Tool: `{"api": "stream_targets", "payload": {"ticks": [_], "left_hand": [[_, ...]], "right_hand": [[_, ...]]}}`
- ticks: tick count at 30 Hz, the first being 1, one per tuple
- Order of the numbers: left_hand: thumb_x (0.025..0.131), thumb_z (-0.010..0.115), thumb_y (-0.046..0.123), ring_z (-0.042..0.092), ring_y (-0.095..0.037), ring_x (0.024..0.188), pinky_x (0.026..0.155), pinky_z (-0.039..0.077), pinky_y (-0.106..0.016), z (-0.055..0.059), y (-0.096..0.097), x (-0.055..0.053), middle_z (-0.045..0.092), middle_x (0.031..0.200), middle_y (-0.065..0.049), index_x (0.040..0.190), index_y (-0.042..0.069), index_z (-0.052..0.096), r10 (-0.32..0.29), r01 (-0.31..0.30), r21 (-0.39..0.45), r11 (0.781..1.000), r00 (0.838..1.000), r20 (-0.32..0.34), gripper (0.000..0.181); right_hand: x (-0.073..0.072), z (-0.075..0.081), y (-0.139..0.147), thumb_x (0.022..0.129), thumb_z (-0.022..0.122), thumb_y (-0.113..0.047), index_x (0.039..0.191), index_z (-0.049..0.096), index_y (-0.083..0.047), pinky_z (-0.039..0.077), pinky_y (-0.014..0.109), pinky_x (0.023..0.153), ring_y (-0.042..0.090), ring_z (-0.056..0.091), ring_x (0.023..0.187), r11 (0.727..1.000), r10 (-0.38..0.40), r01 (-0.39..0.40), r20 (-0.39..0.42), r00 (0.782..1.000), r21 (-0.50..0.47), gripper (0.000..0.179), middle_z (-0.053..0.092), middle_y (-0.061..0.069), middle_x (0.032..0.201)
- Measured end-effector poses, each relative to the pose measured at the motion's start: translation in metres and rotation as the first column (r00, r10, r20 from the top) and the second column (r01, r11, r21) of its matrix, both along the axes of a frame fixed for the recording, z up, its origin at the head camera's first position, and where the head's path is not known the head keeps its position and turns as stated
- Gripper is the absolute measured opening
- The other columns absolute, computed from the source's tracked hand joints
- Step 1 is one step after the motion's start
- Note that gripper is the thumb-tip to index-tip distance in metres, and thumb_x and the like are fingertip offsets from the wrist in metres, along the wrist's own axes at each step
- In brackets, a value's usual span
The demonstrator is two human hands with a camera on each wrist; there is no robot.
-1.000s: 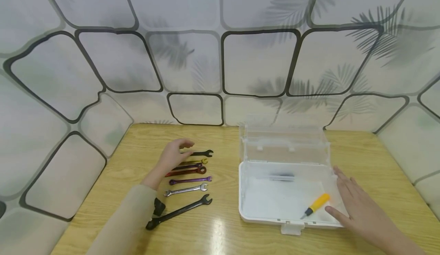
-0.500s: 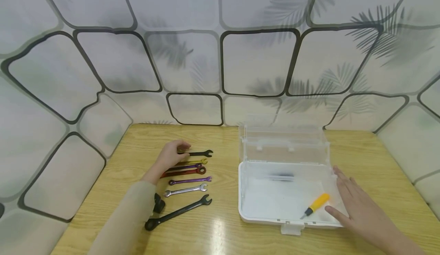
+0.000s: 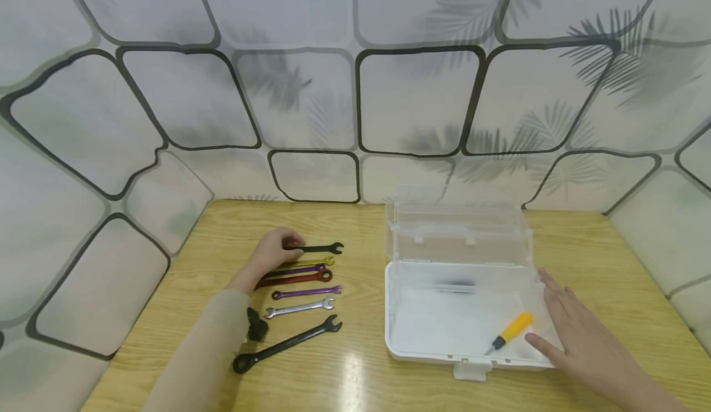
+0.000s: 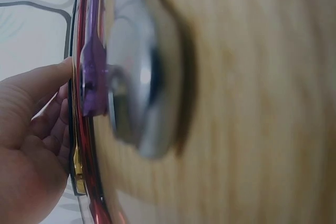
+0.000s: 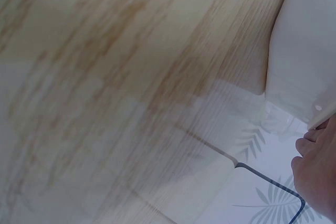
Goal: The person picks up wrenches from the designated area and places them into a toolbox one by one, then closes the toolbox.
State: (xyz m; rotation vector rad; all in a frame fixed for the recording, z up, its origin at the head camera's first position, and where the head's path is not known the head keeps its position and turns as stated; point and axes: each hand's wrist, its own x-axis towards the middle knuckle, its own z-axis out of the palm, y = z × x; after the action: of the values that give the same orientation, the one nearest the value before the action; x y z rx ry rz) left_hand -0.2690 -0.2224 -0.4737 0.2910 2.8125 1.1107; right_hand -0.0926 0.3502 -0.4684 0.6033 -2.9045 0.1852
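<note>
With left hand: pinching narrowly the left part of a small black wrench, thumb on the near side, fingers on the far side. Placing this wrench farthest back in a column of seven, at the left of the wooden table.

Listing the others from back to front: yellow wrench, dark purple wrench and red wrench, lying close together and passing partly beneath the left wrist; then, more widely spaced, purple wrench, silver wrench and large black wrench.

With right hand: stretching fingers along the right wall of a white box, spreading the thumb wide toward the front corner.

Standing at the right of the table, with clear lid open at the back and latch in front. Containing a yellow screwdriver, pointing its tip toward the front wall. Showing also a dark patch inside, too blurred to identify.
</note>
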Motion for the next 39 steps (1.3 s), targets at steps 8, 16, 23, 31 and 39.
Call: {"api": "stream_targets", "payload": {"ticks": [8,16,23,31,39], "left_hand": [[0.099,0.073,0.005,0.066,-0.028,0.098,0.090,0.056,-0.048,0.003,0.001,0.000,0.072,0.111,-0.018,0.108,0.001,0.077,-0.030,0.030,-0.061,0.998,1.000,0.000,0.010],[0.101,0.069,0.007,0.064,-0.028,0.096,0.092,0.055,-0.050,0.010,0.005,-0.002,0.070,0.107,-0.016,0.108,0.001,0.073,-0.086,0.086,-0.176,0.981,0.996,0.006,0.009],[0.104,0.066,0.008,0.065,-0.031,0.103,0.096,0.055,-0.052,0.010,0.005,-0.002,0.071,0.114,-0.019,0.111,0.000,0.071,-0.088,0.093,-0.172,0.981,0.995,0.037,0.012],[0.105,0.066,0.007,0.067,-0.031,0.106,0.098,0.055,-0.052,0.013,0.007,-0.003,0.073,0.113,-0.017,0.111,0.003,0.069,-0.065,0.068,-0.176,0.982,0.998,0.021,0.008],[0.103,0.070,0.007,0.071,-0.035,0.109,0.099,0.058,-0.053,0.012,0.006,-0.001,0.076,0.114,-0.019,0.114,0.000,0.075,-0.058,0.058,-0.132,0.990,0.998,-0.003,0.015]], "right_hand": [[-0.001,0.000,0.000,0.101,0.069,-0.045,0.163,0.019,0.014,-0.019,0.009,0.123,-0.009,-0.022,0.154,1.000,0.009,-0.010,-0.017,1.000,-0.002,0.099,-0.004,0.011,0.180],[-0.002,0.001,0.000,0.102,0.069,-0.044,0.163,0.018,0.013,-0.019,0.009,0.122,-0.008,-0.021,0.155,1.000,0.015,-0.015,-0.004,1.000,-0.015,0.099,-0.005,0.010,0.180],[0.001,0.000,-0.001,0.103,0.067,-0.044,0.165,0.015,0.011,-0.021,0.007,0.120,-0.011,-0.024,0.153,1.000,-0.007,0.007,0.020,1.000,-0.006,0.099,-0.007,0.009,0.180],[0.003,0.000,-0.001,0.104,0.065,-0.045,0.167,0.008,0.007,-0.022,0.006,0.118,-0.004,-0.022,0.157,0.999,-0.035,0.035,0.052,0.998,-0.007,0.100,-0.007,0.010,0.180],[0.002,0.001,-0.002,0.103,0.067,-0.043,0.166,0.012,0.009,-0.021,0.006,0.119,-0.008,-0.022,0.155,1.000,-0.016,0.016,0.023,1.000,-0.014,0.099,-0.005,0.011,0.180]]}}
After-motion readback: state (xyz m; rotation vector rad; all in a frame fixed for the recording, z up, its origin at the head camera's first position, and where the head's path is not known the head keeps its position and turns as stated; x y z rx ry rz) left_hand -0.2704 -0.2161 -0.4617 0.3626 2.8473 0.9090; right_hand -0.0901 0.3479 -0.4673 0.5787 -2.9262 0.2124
